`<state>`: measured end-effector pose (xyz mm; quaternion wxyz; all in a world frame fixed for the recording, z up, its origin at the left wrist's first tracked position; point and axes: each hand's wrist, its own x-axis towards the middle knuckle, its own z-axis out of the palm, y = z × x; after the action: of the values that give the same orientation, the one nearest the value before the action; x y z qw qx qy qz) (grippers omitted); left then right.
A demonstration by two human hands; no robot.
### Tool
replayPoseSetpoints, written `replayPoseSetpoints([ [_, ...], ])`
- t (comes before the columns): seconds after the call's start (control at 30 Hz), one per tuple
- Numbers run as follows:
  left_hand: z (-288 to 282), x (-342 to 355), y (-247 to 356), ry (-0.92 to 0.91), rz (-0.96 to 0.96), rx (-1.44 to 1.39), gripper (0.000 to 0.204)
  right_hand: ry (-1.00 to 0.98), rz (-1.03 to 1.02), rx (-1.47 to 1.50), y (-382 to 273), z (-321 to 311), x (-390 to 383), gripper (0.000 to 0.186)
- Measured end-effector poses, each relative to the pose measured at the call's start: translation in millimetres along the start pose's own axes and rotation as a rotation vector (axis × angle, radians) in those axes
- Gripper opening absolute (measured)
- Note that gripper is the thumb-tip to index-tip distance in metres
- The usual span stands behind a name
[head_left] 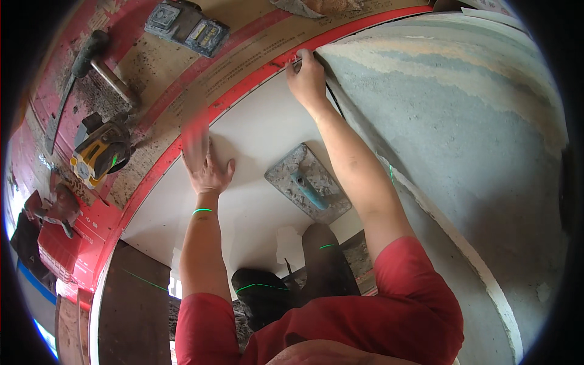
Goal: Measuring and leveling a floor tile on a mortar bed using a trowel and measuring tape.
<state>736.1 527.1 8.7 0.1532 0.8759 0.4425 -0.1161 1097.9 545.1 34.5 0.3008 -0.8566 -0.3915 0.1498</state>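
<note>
A large pale tile (pixel 243 143) lies in front of me, its far edge along a red strip (pixel 255 83). My left hand (pixel 210 176) rests on the tile near that edge, fingers spread; a smeared, see-through blur covers part of them. At the tile's far right corner, beside the grey wall, my right hand (pixel 309 82) has its fingers pinched together. Whatever is between those fingertips is too small to make out. Between my arms a mortar-caked float (pixel 286 173) with a teal handle (pixel 310 190) lies on the tile, touched by neither hand.
Bare grey wall (pixel 450 140) rises at right. Beyond the red strip, printed cardboard (pixel 158 91) carries a dark-headed mallet (pixel 91 45), a yellow-and-black laser level (pixel 100 152) and a dirty grey two-part device (pixel 185 27). A red basket (pixel 55 252) stands at left; green laser lines cross my arms.
</note>
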Motion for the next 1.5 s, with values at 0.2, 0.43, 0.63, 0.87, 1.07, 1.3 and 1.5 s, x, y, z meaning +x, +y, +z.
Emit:
replayPoseSetpoints([
  [0.2,8.4,0.3,-4.9,0.055,0.035,-0.035,0.099,-0.084,0.031,-0.064,3.1,-4.2,15.3,0.017],
  [0.43,8.6,0.2,-5.0,0.032,0.033,-0.038,0.1,-0.11,-0.059,-0.196,0.9,-4.6,16.4,0.017],
  [0.63,14.3,-3.6,-8.0,0.059,0.046,-0.058,0.099,-0.125,-0.111,-0.262,-7.0,-1.4,6.9,0.021],
  [0.87,15.9,0.0,-9.4,0.119,0.043,-0.122,0.097,-0.079,-0.122,-0.255,0.7,-0.1,19.8,0.021],
  [1.07,15.9,-2.0,-10.5,0.106,0.047,-0.108,0.097,-0.122,-0.104,-0.17,1.5,-2.7,17.6,0.012],
  [1.3,17.1,0.4,-8.2,0.086,0.044,-0.106,0.097,-0.045,-0.141,-0.247,3.4,-0.4,14.5,0.01],
  [1.5,15.3,-2.5,-11.4,0.062,0.035,-0.101,0.096,-0.115,-0.08,-0.147,4.1,-0.5,16.5,0.007],
])
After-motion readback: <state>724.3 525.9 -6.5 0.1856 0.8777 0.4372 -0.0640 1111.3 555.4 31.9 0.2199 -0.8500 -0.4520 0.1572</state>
